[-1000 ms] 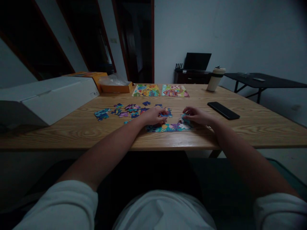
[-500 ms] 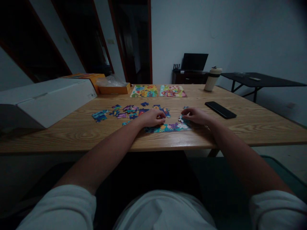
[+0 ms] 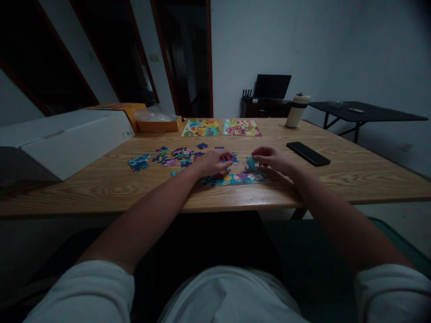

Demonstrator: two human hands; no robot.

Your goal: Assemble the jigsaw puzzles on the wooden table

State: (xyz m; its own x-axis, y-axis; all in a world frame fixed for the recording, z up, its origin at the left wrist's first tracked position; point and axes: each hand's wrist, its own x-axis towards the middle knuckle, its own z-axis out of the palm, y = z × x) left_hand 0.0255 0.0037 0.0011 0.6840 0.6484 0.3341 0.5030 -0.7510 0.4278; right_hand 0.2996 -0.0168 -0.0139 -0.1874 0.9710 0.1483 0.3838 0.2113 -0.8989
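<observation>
A joined strip of colourful puzzle pieces (image 3: 235,179) lies near the front edge of the wooden table (image 3: 353,175). My right hand (image 3: 271,159) pinches a teal puzzle piece (image 3: 250,163) and holds it tilted just above the strip's right part. My left hand (image 3: 213,162) rests with curled fingers on pieces at the strip's left end; whether it grips one is unclear. Several loose puzzle pieces (image 3: 175,155) are scattered to the left of my left hand.
Two finished puzzle boards (image 3: 220,127) lie at the table's far side. A black phone (image 3: 307,153) lies right of my right hand, a cup (image 3: 296,110) behind it. A white box (image 3: 67,137) and an orange box (image 3: 158,123) stand at the left.
My right hand has lifted the teal piece off the strip and drawn it slightly left. My left hand has barely moved. The camera has shifted a little.
</observation>
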